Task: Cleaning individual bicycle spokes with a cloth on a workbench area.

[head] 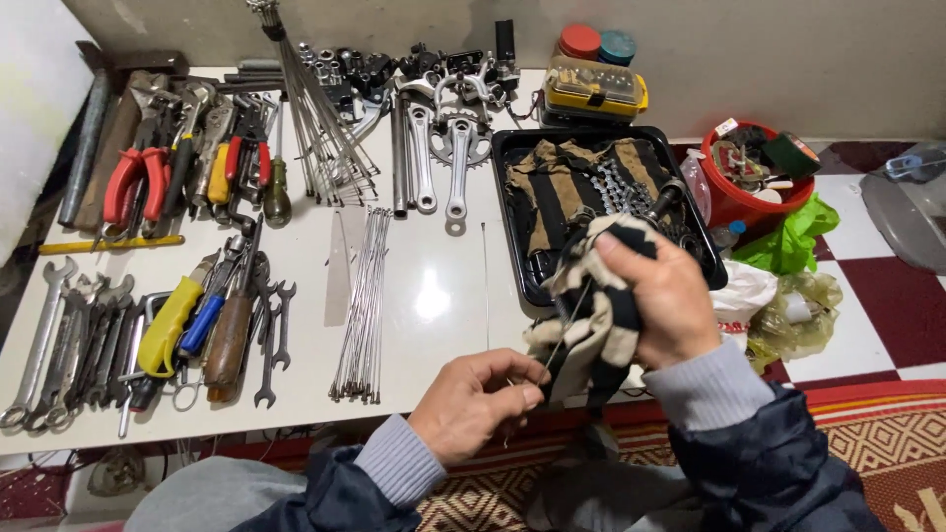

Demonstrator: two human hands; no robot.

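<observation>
At the six o'clock edge of the white table [434,296], the left hand [478,399] pinches the lower end of a thin steel spoke [564,330] between thumb and fingertips. The right hand [662,300] is closed around a striped black-and-beige rag [591,315], wrapping it over the spoke's upper length. This looks like wiping a spoke clean; by my judgement, the next stroke calls for a steady pinch below while the rag slides along the wire without bending it.

At twelve o'clock from the hands sits a black tray [512,212] with another rag and a bicycle chain [621,192]. A bundle of spokes [363,305] lies at nine o'clock, with wrenches [69,340] and screwdrivers [187,315] beyond. A single loose spoke [485,286] lies close beside the work and could be knocked.
</observation>
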